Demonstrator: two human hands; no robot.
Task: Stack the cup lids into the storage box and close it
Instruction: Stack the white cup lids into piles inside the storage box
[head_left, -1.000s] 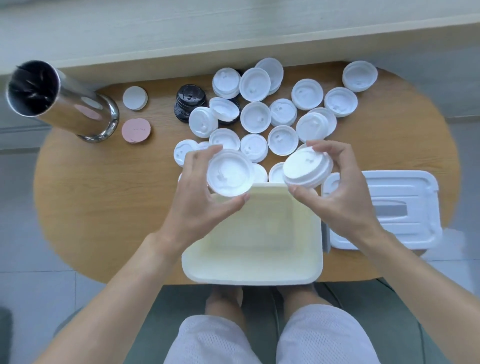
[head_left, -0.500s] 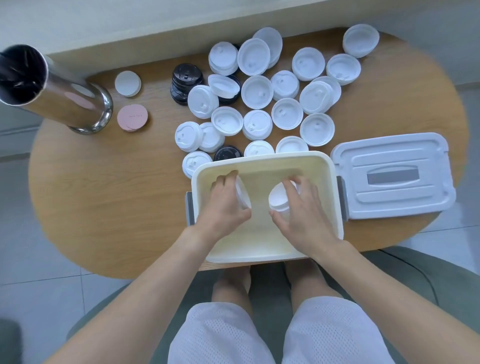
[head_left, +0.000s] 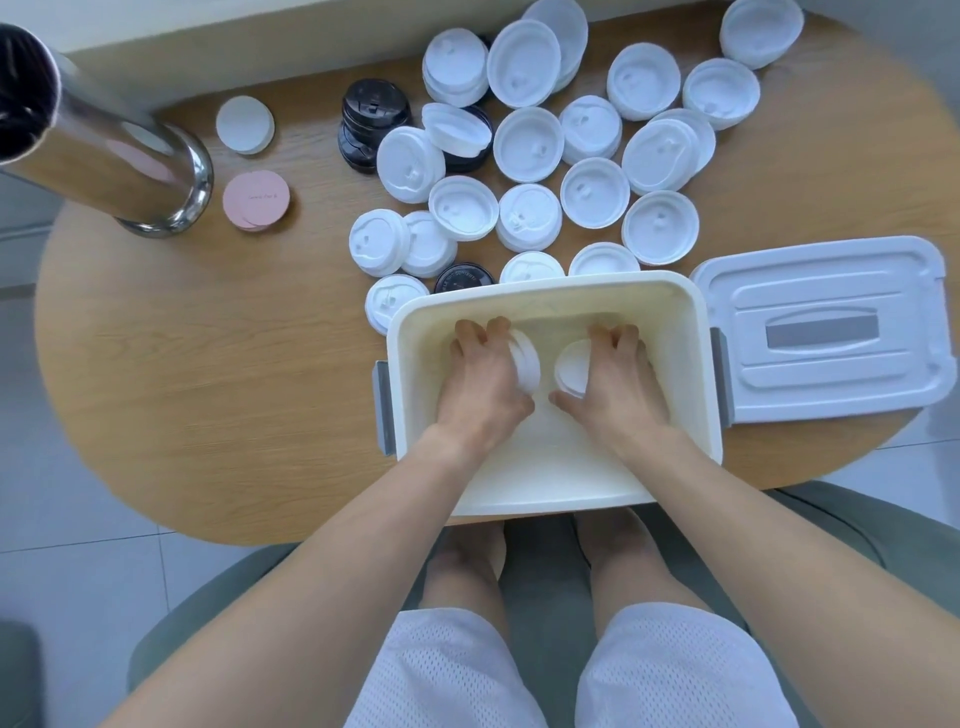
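A cream storage box (head_left: 696, 332) stands open at the table's near edge. Both my hands are down inside it. My left hand (head_left: 480, 384) grips a small stack of white cup lids (head_left: 525, 359), held on edge. My right hand (head_left: 615, 387) grips another stack of white lids (head_left: 570, 370), also tilted. The two stacks sit a little apart near the box floor. The box's white cover (head_left: 826, 332) with a grey handle lies flat to the right of the box. Several loose white lids (head_left: 527, 137) are spread over the table beyond the box, along with black lids (head_left: 375, 111).
A shiny steel cylinder (head_left: 104, 161) stands at the far left. Beside it lie pink round coasters (head_left: 255, 200) and a white round one (head_left: 245, 124). The wooden table (head_left: 208, 364) is oval, and the box overhangs its near edge above my knees. Grey latches (head_left: 384, 408) flank the box.
Both hands went from holding lid stacks above the box rim to deep inside the box, stacks lowered toward the floor. The view has tilted down and moved closer.
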